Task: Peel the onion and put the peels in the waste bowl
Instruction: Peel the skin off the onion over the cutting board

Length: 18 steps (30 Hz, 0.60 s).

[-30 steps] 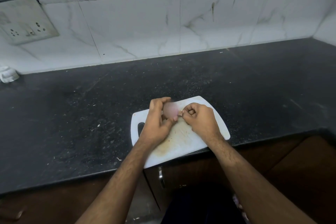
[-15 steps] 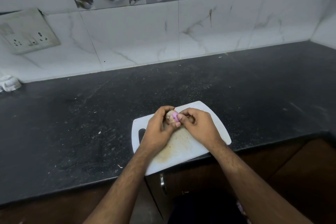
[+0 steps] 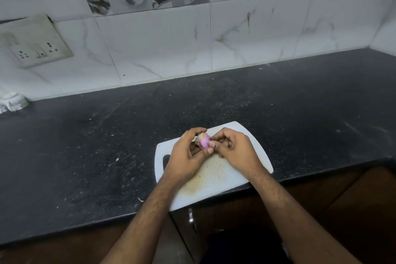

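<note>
A small onion (image 3: 203,140) is held just above a white cutting board (image 3: 216,180), between two bare hands seen from above. The onion shows glossy pink-purple flesh on the side facing the camera, with a patch of dry, pale brown skin at its upper left. Only this small part of it is visible; the rest is covered by the hands.

The left hand (image 3: 186,156) cups the onion from the left, its fingers (image 3: 196,131) curled over the top and the thumb pressed against the lower side. The right hand (image 3: 234,150) meets it from the right, fingers bent inward, with the thumb and fingertips pinching at the onion's right edge. Whether they grip a piece of peel or the onion itself is too small to tell.

The board lies on a dark, speckled surface (image 3: 107,146), its near corner overhanging the front edge. The board's middle is stained yellowish brown, and a handle slot shows at its left, partly hidden by the left wrist. Small pale scraps dot the surface to the left of the board.

Behind, a white marbled tile wall (image 3: 160,49) carries a grimy switch plate (image 3: 36,43) at left. A white object (image 3: 12,102) at the far left is cut off by the frame edge and hard to identify.
</note>
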Tool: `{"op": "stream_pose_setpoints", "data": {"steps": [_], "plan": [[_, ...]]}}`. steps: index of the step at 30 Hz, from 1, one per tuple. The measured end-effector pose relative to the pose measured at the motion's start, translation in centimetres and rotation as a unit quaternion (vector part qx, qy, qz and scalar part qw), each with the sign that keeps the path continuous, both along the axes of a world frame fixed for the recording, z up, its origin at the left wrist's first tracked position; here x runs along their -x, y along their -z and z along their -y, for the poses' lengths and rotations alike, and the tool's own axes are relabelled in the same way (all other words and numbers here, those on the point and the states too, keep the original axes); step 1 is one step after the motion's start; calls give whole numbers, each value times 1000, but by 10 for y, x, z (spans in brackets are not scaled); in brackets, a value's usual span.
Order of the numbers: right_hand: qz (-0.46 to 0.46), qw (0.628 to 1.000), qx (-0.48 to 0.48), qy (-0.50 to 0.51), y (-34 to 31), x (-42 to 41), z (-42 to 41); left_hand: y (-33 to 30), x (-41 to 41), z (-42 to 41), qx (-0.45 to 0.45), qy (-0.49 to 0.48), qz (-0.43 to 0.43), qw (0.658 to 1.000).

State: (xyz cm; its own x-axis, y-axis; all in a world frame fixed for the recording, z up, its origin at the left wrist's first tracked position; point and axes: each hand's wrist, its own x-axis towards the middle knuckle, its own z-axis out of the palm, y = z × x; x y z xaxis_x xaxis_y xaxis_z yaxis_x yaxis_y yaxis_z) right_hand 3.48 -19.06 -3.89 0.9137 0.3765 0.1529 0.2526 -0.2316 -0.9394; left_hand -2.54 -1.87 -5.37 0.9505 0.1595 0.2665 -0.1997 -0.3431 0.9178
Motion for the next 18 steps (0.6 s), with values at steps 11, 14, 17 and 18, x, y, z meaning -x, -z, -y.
{"op": "stream_pose_setpoints", "data": {"steps": [11, 14, 17, 18], "plan": [[53, 998, 32, 17, -2, 2, 1, -4, 2, 3, -23, -41, -7, 999], [58, 996, 55, 29, -2, 1, 1, -4, 1, 3, -58, -43, 8, 997], [65, 996, 50, 34, -3, 3, 1, -2, 1, 1, -80, -45, 19, 996], [76, 995, 49, 36, -3, 3, 1, -1, 1, 1, -84, -46, 18, 995]]}}
